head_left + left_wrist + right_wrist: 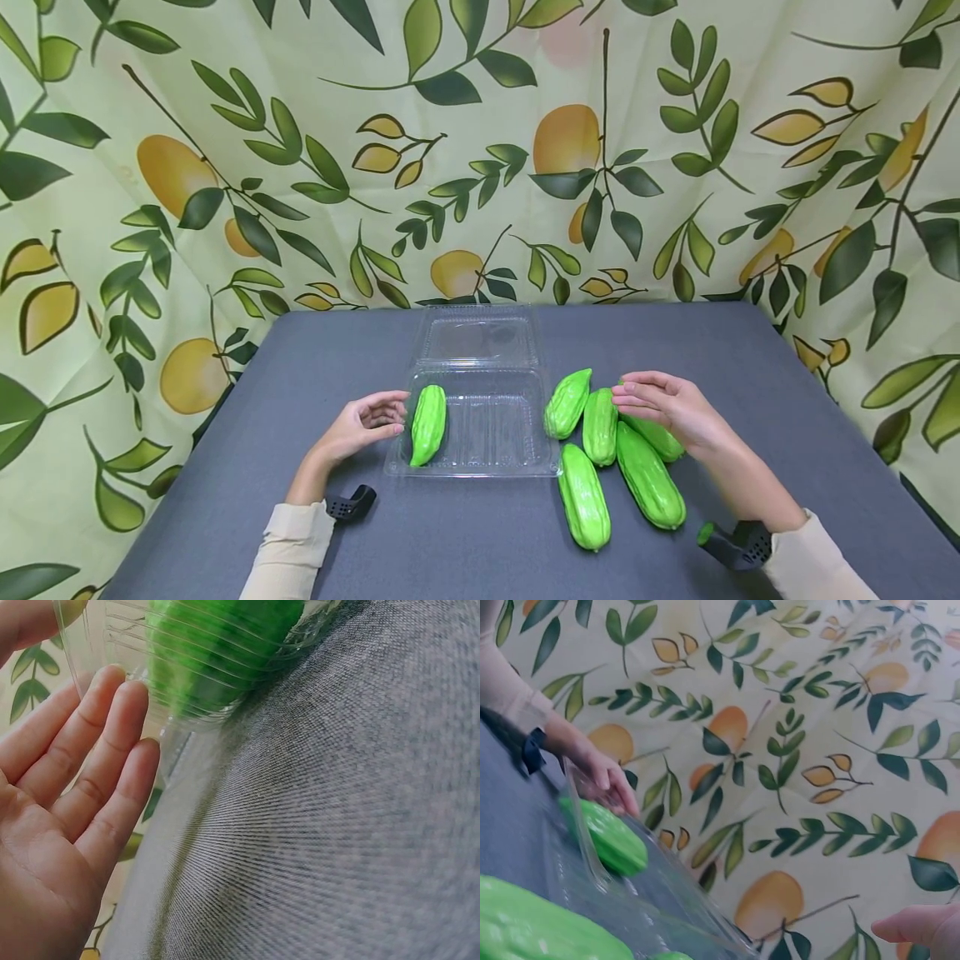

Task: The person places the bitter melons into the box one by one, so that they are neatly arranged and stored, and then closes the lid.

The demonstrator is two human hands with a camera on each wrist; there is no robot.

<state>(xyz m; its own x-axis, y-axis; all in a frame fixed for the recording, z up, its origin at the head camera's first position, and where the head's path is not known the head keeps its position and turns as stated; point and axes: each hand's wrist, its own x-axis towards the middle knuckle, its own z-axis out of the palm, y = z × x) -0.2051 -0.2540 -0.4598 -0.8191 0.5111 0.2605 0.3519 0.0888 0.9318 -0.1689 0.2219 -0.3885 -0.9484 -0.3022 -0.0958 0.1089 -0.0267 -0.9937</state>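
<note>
A clear plastic clamshell box (495,421) stands open in the middle of the table, its lid (480,337) folded back toward the wall. One glossy green ridged gourd (428,425) lies lengthwise along the box's left side. My left hand (369,422) is at the box's left wall with nothing in its grasp; in the left wrist view its fingers (90,754) extend toward the clear wall. Over the gourds to the right of the box hovers my right hand (671,408), fingers extended and holding nothing. Below it are a long gourd (649,479) and a partly covered gourd (654,435).
More green gourds lie beside the box: one at its right wall (567,404), a neighbouring gourd (600,427) and one nearer the front (585,497). A grey cloth (480,542) covers the table. Behind hangs a leaf-and-fruit patterned curtain (480,167).
</note>
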